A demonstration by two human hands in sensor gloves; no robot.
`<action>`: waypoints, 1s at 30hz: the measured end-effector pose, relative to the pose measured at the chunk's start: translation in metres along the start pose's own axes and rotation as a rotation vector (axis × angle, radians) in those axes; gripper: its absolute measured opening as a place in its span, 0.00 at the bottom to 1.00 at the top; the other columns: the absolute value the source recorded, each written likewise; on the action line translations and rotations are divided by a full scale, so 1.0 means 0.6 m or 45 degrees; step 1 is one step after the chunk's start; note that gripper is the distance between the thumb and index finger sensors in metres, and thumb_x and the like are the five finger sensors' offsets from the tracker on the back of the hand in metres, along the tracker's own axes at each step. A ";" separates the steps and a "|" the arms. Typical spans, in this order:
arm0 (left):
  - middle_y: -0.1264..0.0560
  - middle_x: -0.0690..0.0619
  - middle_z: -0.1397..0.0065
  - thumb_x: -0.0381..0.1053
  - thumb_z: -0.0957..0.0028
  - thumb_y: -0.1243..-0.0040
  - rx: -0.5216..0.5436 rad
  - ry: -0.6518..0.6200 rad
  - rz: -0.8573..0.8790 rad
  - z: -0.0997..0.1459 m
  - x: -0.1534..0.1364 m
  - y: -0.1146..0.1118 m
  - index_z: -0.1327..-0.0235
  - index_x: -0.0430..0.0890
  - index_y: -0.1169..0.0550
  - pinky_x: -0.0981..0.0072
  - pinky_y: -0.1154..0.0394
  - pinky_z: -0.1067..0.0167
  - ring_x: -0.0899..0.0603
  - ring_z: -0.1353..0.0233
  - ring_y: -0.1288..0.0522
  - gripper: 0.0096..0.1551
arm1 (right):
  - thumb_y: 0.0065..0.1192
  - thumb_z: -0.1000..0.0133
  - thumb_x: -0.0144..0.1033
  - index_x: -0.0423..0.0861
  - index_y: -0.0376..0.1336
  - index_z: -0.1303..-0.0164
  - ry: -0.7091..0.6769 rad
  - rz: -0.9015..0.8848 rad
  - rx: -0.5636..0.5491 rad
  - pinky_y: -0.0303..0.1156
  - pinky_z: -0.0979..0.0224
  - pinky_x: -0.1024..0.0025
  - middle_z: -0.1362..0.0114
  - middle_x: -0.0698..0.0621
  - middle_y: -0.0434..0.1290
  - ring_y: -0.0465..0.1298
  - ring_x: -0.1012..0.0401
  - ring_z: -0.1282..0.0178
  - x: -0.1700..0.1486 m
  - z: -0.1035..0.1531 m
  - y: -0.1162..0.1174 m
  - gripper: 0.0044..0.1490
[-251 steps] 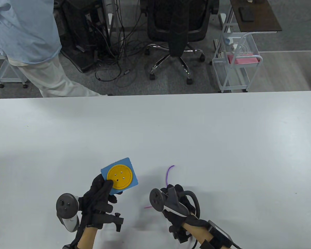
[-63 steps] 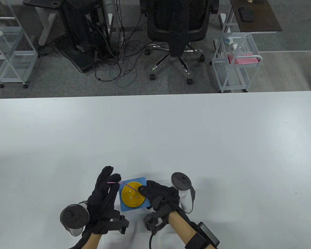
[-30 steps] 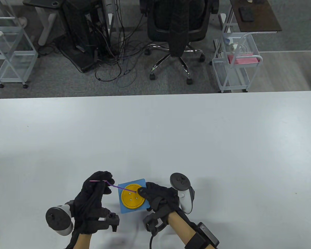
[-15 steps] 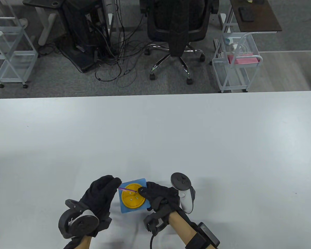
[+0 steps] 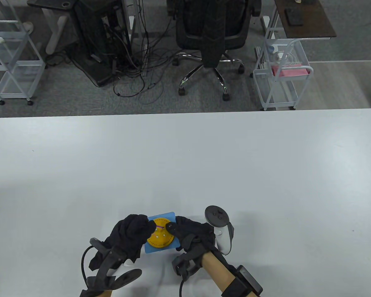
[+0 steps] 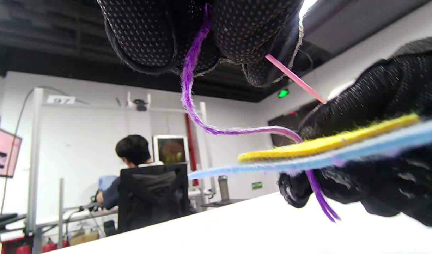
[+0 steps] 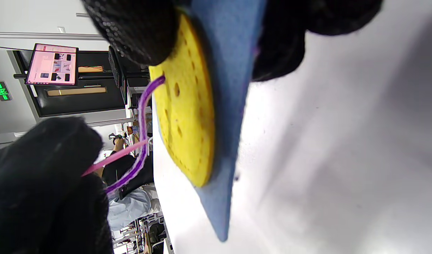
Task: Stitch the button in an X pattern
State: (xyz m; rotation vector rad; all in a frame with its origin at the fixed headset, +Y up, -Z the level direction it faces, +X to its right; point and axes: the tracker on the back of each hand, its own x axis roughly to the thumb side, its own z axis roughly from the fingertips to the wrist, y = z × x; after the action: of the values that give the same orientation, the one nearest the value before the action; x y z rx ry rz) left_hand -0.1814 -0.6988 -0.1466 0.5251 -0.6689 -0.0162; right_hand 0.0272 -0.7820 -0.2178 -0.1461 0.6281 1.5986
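Both hands in black gloves, left hand (image 5: 128, 235), right hand (image 5: 193, 235), knit dotted with tiny grip bumps on the fingers (image 6: 141, 31). Strapped to each back, a tracker with a round dark-grey disc head bearing small buttons and a white handle: right tracker (image 5: 219, 227), left tracker (image 5: 117, 272) with a black ring and a thin black cable looping off. Black boxy module (image 5: 245, 283) strapped round the right forearm, black cable trailing below the wrist.
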 end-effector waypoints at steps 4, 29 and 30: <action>0.30 0.49 0.33 0.38 0.43 0.39 -0.010 -0.047 -0.034 -0.003 0.010 -0.005 0.47 0.54 0.17 0.52 0.23 0.36 0.40 0.36 0.26 0.15 | 0.61 0.43 0.39 0.39 0.63 0.32 -0.004 0.000 -0.003 0.72 0.49 0.54 0.45 0.42 0.76 0.77 0.52 0.56 0.000 0.000 -0.001 0.31; 0.28 0.51 0.30 0.37 0.43 0.41 -0.204 -0.165 0.020 -0.016 0.032 -0.023 0.42 0.55 0.20 0.55 0.22 0.36 0.42 0.34 0.24 0.19 | 0.61 0.44 0.39 0.39 0.63 0.32 -0.022 -0.001 -0.003 0.72 0.49 0.54 0.45 0.42 0.76 0.77 0.52 0.56 0.000 0.001 -0.004 0.31; 0.28 0.51 0.30 0.37 0.42 0.42 -0.218 -0.161 0.051 -0.017 0.031 -0.023 0.40 0.54 0.21 0.53 0.22 0.37 0.41 0.34 0.24 0.20 | 0.61 0.44 0.39 0.39 0.63 0.32 -0.020 -0.002 -0.003 0.72 0.49 0.54 0.45 0.42 0.76 0.77 0.52 0.56 0.000 0.001 -0.004 0.31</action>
State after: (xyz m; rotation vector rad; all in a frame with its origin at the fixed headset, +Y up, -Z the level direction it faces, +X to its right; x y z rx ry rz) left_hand -0.1584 -0.7097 -0.1487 0.3478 -0.7935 -0.0689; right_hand 0.0298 -0.7816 -0.2180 -0.1352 0.6137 1.5979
